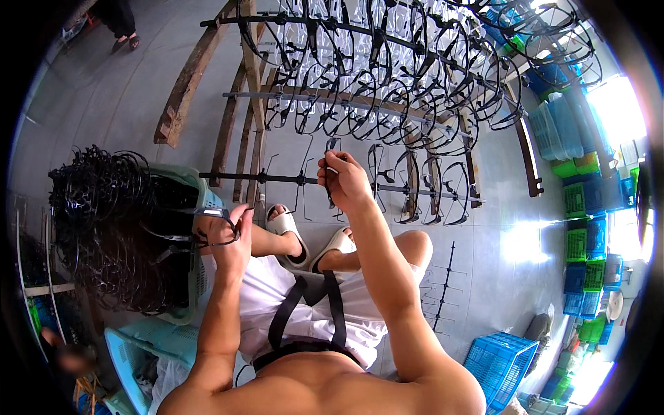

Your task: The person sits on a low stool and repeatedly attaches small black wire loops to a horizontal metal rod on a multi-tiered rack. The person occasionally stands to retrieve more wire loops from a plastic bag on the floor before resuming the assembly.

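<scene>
My left hand [232, 242] is closed around a thin black plastic frame [220, 214], which looks like a glasses frame, beside the heaped crate. In front of me, my right hand [346, 181] is closed on another dark frame [330, 197], at a horizontal black rod [280, 179] with thin wire prongs. Its fingers partly hide the frame, so I cannot tell how it meets the rod. Several similar black frames [432, 188] hang on the rod's right part, while bare prongs stand on the left part.
A wooden rack [252, 76] carries more rods full of black frames. At left, a pale green crate [200, 277] bears a tall pile of black frames [104, 221]. A blue crate [499, 366] stands at lower right, near a pronged rod [445, 285]. Another person's legs [119, 17] show at far left.
</scene>
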A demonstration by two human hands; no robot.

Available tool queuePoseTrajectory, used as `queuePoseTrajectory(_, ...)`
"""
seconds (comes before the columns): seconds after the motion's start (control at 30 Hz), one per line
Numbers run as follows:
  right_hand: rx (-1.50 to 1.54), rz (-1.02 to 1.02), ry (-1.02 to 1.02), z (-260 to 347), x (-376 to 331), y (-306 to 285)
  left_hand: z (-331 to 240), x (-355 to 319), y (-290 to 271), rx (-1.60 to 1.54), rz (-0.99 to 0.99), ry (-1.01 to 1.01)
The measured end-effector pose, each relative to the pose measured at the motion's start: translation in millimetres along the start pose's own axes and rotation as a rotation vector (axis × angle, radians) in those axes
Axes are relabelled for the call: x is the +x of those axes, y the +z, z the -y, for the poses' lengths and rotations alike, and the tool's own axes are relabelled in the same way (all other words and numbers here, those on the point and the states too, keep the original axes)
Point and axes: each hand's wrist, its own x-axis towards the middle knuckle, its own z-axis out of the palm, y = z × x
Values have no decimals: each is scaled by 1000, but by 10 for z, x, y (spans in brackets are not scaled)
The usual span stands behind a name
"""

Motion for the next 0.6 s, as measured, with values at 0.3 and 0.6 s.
queuePoseTrajectory(0.3, -3, 87, -87, -23, -166, -55, 18, 40, 2, -35, 40, 18)
queuePoseTrajectory(0.6, -188, 35, -4, 109, -438, 1, -112, 221, 66, 24, 69, -139)
